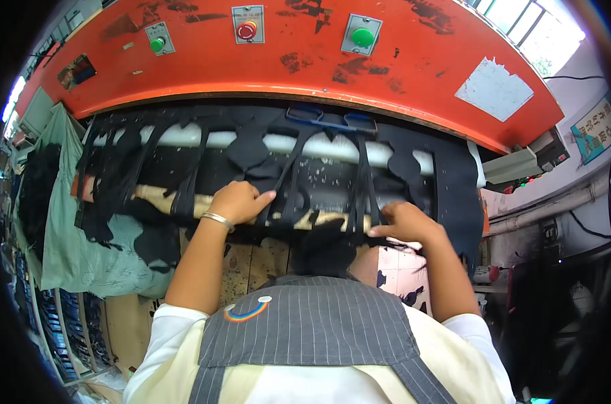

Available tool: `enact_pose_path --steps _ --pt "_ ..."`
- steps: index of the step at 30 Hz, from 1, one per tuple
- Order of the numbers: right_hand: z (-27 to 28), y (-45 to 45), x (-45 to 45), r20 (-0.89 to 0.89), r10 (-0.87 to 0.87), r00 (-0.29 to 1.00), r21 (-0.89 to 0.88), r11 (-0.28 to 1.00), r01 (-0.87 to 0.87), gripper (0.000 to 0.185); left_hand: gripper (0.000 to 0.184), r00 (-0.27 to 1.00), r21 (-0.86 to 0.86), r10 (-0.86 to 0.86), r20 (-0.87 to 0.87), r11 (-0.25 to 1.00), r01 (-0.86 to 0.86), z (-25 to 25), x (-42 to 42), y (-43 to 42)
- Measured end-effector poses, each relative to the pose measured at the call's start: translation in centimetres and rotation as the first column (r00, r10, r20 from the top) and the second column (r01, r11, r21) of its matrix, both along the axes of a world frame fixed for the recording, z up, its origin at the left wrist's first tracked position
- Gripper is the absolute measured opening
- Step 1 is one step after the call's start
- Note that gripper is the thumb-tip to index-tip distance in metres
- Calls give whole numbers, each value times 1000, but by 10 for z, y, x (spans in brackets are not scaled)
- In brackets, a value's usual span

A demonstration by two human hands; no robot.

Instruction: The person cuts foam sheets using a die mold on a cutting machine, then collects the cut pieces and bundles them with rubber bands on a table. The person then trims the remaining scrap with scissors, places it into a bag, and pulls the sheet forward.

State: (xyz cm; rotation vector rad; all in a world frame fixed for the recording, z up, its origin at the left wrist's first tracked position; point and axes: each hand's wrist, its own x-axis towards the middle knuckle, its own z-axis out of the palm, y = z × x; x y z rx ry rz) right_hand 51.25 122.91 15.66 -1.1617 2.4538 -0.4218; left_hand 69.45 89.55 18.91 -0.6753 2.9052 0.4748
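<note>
Black sheet material [453, 195] with large cut-out openings lies across the machine bed under the orange housing. My left hand [239, 202] is at the front edge of the bed, its thumb pointing right, over black strips; its fingertips are hidden, so what it grips cannot be made out. On the right, my right hand [403, 222] bends over the front edge beside narrow black strips [364, 188], thumb and fingers apart. Between the hands, a bunch of black scrap [324, 249] hangs over the front edge. A blue-edged metal frame [332, 121] lies at the back of the sheet.
The orange housing [292, 67] carries a red button [247, 30] and green buttons [362, 38]. Green cloth [63, 222] drapes at the left, near a rack [70, 330]. Black scraps lie on the floor [403, 279]. A control box [514, 167] stands at the right.
</note>
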Motion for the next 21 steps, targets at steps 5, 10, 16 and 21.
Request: enact_pose_path --steps 5,10,16,21 --pt "70 -35 0 96 -1 995 -206 978 21 33 24 817 65 -55 -573 991 113 -4 -12 6" --pt "21 -105 11 -417 105 903 -164 968 -189 46 18 626 -159 -326 -708 938 309 -47 -41 19" --pt "-12 -110 57 -528 74 846 -55 991 -120 37 22 738 -130 -284 -612 957 261 -65 -25 45" --pt "-18 -107 62 -424 42 905 -52 996 -70 33 11 666 -90 -241 -706 963 254 -81 -18 60"
